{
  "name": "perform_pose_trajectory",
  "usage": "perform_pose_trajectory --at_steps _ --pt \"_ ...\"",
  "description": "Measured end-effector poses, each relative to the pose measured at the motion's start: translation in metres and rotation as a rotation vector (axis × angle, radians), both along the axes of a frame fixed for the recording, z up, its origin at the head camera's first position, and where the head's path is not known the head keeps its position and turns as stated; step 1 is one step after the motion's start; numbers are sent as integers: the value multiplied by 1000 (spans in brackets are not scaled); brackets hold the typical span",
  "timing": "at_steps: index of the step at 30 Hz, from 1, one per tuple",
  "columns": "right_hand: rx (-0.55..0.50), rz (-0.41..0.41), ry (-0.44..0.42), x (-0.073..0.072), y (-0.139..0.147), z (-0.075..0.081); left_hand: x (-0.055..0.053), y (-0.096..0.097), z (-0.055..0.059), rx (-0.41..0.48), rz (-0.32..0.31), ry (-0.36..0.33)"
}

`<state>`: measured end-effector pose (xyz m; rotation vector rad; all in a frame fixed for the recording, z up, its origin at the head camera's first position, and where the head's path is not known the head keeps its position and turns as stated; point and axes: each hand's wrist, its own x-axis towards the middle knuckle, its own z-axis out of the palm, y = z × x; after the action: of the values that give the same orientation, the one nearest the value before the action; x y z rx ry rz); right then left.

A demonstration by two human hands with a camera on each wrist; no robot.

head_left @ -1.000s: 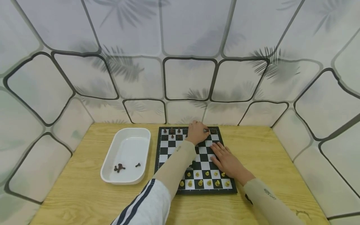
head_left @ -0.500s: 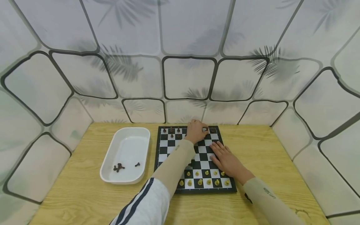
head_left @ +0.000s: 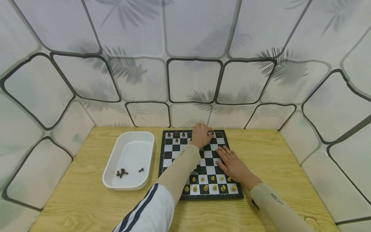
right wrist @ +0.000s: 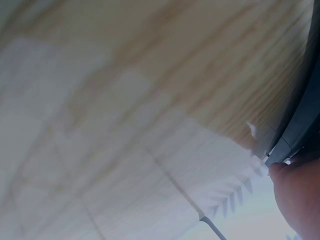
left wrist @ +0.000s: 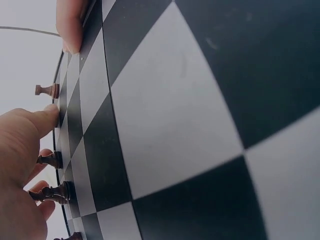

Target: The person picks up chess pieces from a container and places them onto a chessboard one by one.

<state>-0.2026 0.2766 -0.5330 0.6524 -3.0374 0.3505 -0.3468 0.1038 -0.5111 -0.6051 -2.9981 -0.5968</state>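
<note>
My left hand point(head_left: 200, 136) reaches over the far row of the black-and-white chessboard point(head_left: 209, 154). Its thumb and forefinger pinch a dark chess piece, mostly hidden by the fingers, just left of the corner rook point(left wrist: 47, 91). In the left wrist view the thumb point(left wrist: 46, 120) comes down at the board surface beside that rook. Dark chess pieces point(left wrist: 52, 192) stand close to the other fingers. My right hand point(head_left: 233, 164) rests flat on the board's right side with fingers extended. Gold chess pieces point(head_left: 206, 188) stand in two rows along the near edge.
Left of the board stands a white tray point(head_left: 111, 167) with several dark chess pieces point(head_left: 123, 172) lying in it. More dark pieces point(head_left: 176, 133) are at the board's far left corner. Behind the wooden table point(head_left: 261, 141) rises a patterned cloth wall point(head_left: 194, 82).
The left thumb and forefinger have settled slightly lower over the far row, and the piece between them shows less than before. My right hand has stayed in place.
</note>
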Motion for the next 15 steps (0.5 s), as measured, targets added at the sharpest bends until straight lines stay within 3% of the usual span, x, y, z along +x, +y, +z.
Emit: perform_pose_trajectory --at_steps 8,11,15 --pt "16 -2 1 0 -1 1 -1 -4 0 -9 -22 26" --pt "19 -1 4 0 -1 1 -1 -9 6 -6 -39 13" --pt "17 3 5 0 0 2 -3 -24 23 78 -54 -13"
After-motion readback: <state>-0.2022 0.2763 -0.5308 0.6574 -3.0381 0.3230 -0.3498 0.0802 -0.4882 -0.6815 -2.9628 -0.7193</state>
